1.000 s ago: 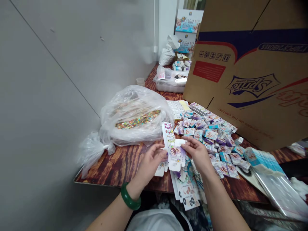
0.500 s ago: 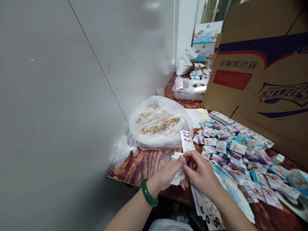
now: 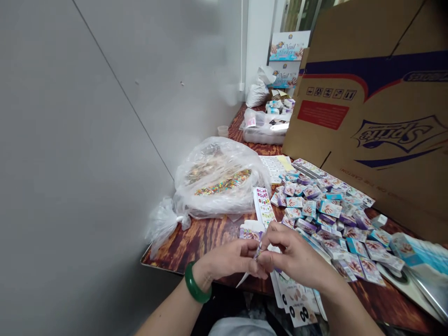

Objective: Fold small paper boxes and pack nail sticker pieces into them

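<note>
My left hand (image 3: 229, 260), with a green bangle (image 3: 195, 284) on its wrist, and my right hand (image 3: 297, 254) meet at the table's near edge. Both pinch a small flat printed carton (image 3: 252, 252), which is bent between the fingertips. A narrow strip of coloured nail stickers (image 3: 263, 205) lies just beyond the hands. To the right spreads a heap of small folded nail-sticker boxes (image 3: 325, 210). Flat unfolded cartons (image 3: 296, 301) hang over the table edge below my right hand.
A clear plastic bag of glittery pieces (image 3: 219, 179) sits left of the hands by the grey wall. A big brown shipping carton (image 3: 378, 107) leans at the right. A clear plastic tub (image 3: 262, 130) and display boxes (image 3: 287, 46) stand at the far end of the wooden table (image 3: 196, 238).
The hands drew together and closer to me, folding the flat carton between their fingertips. The view swung first left, then slightly back to the right.
</note>
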### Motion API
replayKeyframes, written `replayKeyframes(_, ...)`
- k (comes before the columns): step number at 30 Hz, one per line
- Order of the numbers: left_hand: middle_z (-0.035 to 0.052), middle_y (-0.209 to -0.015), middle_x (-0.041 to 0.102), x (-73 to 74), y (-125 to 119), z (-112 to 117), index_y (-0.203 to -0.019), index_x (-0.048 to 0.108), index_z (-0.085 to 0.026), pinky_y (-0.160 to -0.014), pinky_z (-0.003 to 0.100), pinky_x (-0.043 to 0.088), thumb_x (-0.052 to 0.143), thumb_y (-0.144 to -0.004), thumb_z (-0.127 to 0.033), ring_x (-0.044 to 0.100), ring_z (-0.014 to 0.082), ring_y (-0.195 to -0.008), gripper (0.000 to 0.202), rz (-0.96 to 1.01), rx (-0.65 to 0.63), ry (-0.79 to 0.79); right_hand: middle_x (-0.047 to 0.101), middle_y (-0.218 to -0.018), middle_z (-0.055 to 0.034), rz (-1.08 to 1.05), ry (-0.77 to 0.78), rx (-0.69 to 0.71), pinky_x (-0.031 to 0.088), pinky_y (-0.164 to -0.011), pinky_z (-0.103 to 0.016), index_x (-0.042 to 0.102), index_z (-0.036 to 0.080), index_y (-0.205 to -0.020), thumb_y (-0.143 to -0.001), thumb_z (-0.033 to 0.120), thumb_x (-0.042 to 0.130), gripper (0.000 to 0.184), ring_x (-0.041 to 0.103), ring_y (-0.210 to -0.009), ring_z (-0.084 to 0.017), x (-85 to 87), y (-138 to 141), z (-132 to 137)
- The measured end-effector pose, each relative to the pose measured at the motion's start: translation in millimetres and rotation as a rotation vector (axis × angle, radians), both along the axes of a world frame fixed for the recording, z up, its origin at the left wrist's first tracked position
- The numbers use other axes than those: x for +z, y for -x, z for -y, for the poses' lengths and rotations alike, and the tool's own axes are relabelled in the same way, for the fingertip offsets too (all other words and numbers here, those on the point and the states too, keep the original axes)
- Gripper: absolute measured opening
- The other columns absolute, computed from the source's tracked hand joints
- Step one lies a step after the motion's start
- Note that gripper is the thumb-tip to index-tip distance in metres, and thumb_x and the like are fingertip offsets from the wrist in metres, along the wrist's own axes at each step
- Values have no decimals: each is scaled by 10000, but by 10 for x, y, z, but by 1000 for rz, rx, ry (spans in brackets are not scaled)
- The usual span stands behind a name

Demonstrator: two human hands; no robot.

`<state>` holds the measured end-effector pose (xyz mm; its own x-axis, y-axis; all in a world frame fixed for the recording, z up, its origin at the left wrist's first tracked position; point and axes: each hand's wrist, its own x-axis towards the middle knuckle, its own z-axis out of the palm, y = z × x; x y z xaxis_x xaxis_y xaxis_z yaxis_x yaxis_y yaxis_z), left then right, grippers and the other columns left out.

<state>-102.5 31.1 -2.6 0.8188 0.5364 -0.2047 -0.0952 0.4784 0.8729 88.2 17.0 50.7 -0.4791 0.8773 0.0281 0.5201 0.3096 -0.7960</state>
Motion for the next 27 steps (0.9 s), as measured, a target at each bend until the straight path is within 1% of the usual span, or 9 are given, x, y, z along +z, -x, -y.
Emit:
replayKeyframes(4,63,-838,674,6,-1,17,-998,633,-128,-699,260,512,802,-609,-388,656,156,-741,497,-61,70,37,541,-806,2,40,-31,-13,376,-700,-263,652,221,-764,-789,182,616,57,536,-794,-149,-18,13,0)
replayKeyframes(9,50,-739,658,-44,-32,20,-865,639,-110,-579,259,489,755,-643,-460,625,159,-608,431,-82,315,25,562,-781,-7,-81,-62,-86,393,-662,-256,620,201,-757,-816,256,602,83,543,-740,-149,-144,57,-41)
replayKeyframes(11,44,-772,653,-51,-70,20,-880,647,-121,-615,268,484,691,-714,-472,609,158,-645,390,-127,414,-95,578,-774,-10,-122,-97,-148,396,-648,-252,587,193,-746,-828,247,574,99,547,-735,-153,-208,105,-62)
replayKeyframes(13,48,-869,655,-51,-96,21,-942,656,-145,-744,292,477,621,-788,-445,604,182,-791,339,-221,503,-307,589,-748,-9,-98,-128,-217,393,-640,-255,553,190,-744,-839,228,535,104,546,-715,-155,-270,147,-76)
replayKeyframes(16,61,-1002,645,-61,-85,16,-1020,652,-169,-902,326,423,570,-838,-378,562,220,-982,288,-346,542,-543,597,-726,-8,-19,-137,-284,387,-632,-265,521,191,-742,-850,223,496,115,540,-684,-158,-338,168,-84)
replayKeyframes(20,71,-1022,658,-94,-35,-14,-1025,654,-148,-894,331,435,605,-811,-314,576,229,-977,275,-308,494,-444,609,-740,-5,-90,-76,-284,399,-626,-264,516,202,-761,-832,236,526,79,559,-679,-155,-402,175,-83)
replayKeyframes(21,71,-1007,663,-99,-33,-20,-1004,658,-138,-883,326,442,629,-792,-298,585,224,-958,267,-286,504,-394,619,-755,-3,-181,-41,-299,410,-623,-261,517,209,-818,-821,244,545,45,572,-682,-154,-423,191,-83)
replayKeyframes(24,35,-891,655,-95,-61,-13,-1101,583,-156,-781,304,486,694,-736,-257,613,180,-820,395,-166,622,-226,639,-766,3,-553,73,-405,446,-602,-255,474,226,-970,-771,284,615,251,607,-681,-154,-500,276,-83)
replayKeyframes(27,-20,-824,604,-72,-111,18,-1257,406,-243,-703,278,506,719,-712,-221,612,143,-739,629,-55,736,-184,629,-711,18,-794,108,-531,458,-576,-245,485,226,-946,-728,302,663,291,606,-644,-142,-568,360,-78)
